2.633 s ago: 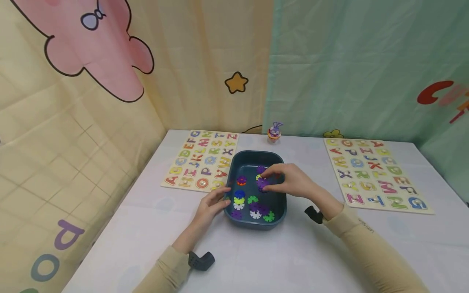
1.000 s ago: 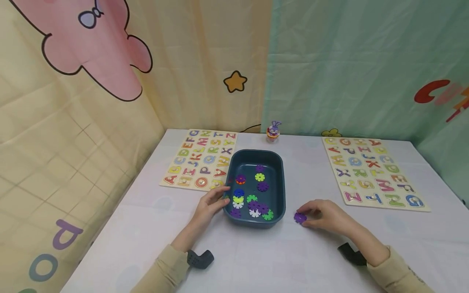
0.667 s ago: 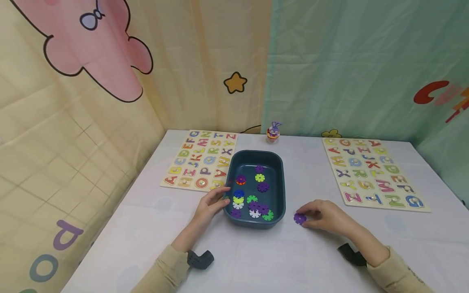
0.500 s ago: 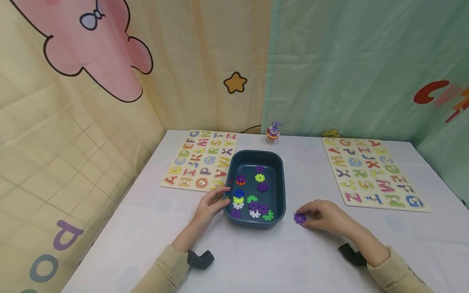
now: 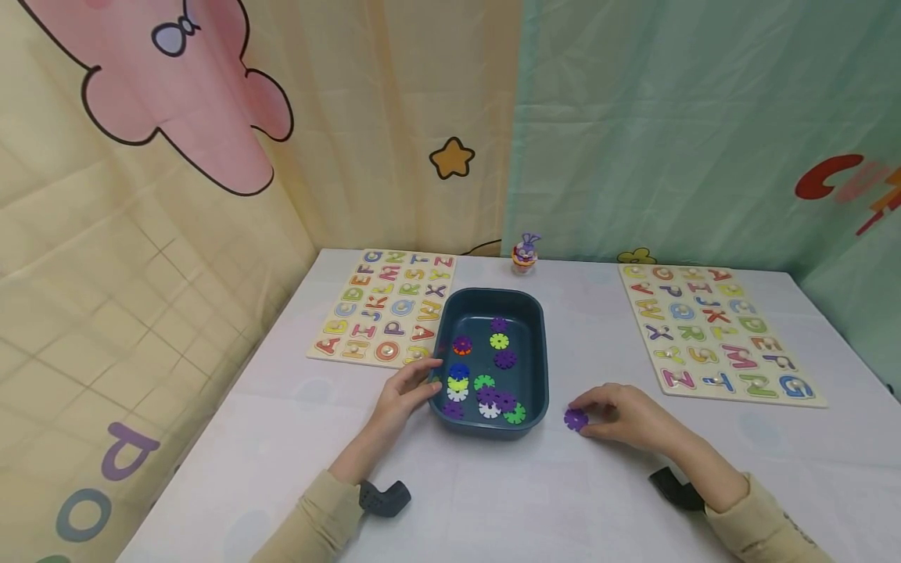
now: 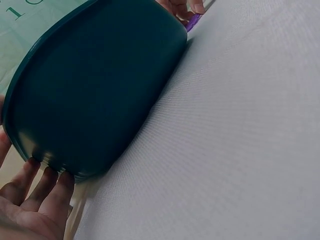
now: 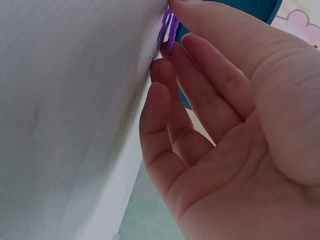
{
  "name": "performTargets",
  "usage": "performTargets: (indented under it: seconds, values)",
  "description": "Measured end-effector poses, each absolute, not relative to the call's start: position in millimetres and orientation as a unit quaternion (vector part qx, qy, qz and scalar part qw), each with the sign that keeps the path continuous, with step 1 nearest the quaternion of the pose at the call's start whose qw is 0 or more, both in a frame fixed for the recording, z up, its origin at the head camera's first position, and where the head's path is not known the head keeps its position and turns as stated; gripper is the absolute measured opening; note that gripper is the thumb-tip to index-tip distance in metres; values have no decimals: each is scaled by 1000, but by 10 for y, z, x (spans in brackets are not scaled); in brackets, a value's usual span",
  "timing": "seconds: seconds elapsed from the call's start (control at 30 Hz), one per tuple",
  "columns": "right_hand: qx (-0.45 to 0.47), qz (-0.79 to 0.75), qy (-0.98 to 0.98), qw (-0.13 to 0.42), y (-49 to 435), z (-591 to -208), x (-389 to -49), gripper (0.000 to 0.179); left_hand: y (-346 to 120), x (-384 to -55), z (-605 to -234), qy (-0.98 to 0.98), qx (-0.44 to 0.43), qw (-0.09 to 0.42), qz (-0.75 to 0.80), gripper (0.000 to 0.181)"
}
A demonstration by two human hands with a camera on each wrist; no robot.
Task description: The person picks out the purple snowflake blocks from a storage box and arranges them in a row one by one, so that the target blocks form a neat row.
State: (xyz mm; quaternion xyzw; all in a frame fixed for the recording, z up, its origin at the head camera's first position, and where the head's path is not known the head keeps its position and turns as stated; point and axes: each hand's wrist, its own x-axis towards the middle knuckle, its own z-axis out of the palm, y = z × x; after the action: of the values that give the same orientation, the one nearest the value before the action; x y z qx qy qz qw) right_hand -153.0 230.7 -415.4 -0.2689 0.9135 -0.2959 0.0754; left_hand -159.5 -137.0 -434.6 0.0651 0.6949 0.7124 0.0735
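My left hand (image 5: pixel 394 399) holds the left rim of a dark teal plastic tub (image 5: pixel 526 305). In the left wrist view its fingers (image 6: pixel 57 197) rest against the tub's outer wall (image 6: pixel 95 90). Inside lie several notched plastic discs: purple ones like the disc (image 5: pixel 504 359), plus yellow, green, white, blue and orange ones. On the table right of the tub, my right hand (image 5: pixel 622 414) pinches a purple notched disc (image 5: pixel 576 420) between thumb and fingers. Two purple edges (image 7: pixel 171 34) show by its fingertips in the right wrist view; whether these are two discs I cannot tell.
Wooden alphabet boards stand left (image 5: pixel 380 309) and right (image 5: pixel 718 336) of the tub. A small purple rabbit figure (image 5: pixel 525 254) is behind it. Curtains (image 5: pixel 450 94) hang along the table's far edge. Black wrist mounts (image 5: pixel 385 499) sit at both wrists.
My right hand has moved from inside the tub to the table on its right, bringing the purple disc. Over the last second both hands have stayed still.
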Motion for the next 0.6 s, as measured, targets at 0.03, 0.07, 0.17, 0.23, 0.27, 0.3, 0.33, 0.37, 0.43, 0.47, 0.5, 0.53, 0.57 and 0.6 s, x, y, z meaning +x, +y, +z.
performTargets:
  seconds: [0.03,0.07,0.17,0.23,0.27,0.3,0.33,0.37,0.43,0.47,0.5,0.53,0.57,0.6]
  values:
    - [-269,-296,913,75,2308,-4155,-1530,32,-1370,-1595,-4345,695,65,73,712,45]
    - [-270,-296,913,75,2308,-4155,-1530,32,-1369,-1596,-4344,695,65,74,712,45]
    - [-270,-296,913,75,2312,-4156,-1530,32,-1369,-1597,-4344,697,64,74,710,45]
    - [-270,-296,913,75,2313,-4156,-1530,32,-1369,-1599,-4344,698,62,75,709,44]
    - [-270,-296,913,75,2313,-4156,-1529,32,-1369,-1600,-4344,698,62,76,709,44]
    - [-270,-296,913,76,2313,-4157,-1529,32,-1369,-1600,-4345,698,64,76,710,45]
    - [-270,-296,913,76,2312,-4158,-1529,32,-1369,-1600,-4344,697,63,77,710,45]
    - [-270,-296,913,76,2312,-4159,-1528,32,-1369,-1600,-4343,696,63,77,711,45]
    - [-269,-295,913,75,2309,-4160,-1529,32,-1368,-1598,-4340,694,63,77,713,44]
    - [-269,-295,914,75,2307,-4160,-1530,32,-1368,-1597,-4339,694,64,76,713,43]
    - [-270,-296,913,75,2307,-4159,-1531,33,-1368,-1596,-4339,694,64,75,713,43]
    - [-270,-295,913,76,2306,-4157,-1532,33,-1367,-1595,-4335,694,62,75,713,42]
    - [-272,-294,913,76,2307,-4152,-1534,33,-1367,-1595,-4335,695,60,74,713,42]
    - [-272,-292,914,75,2308,-4146,-1535,32,-1366,-1595,-4335,695,60,74,713,42]
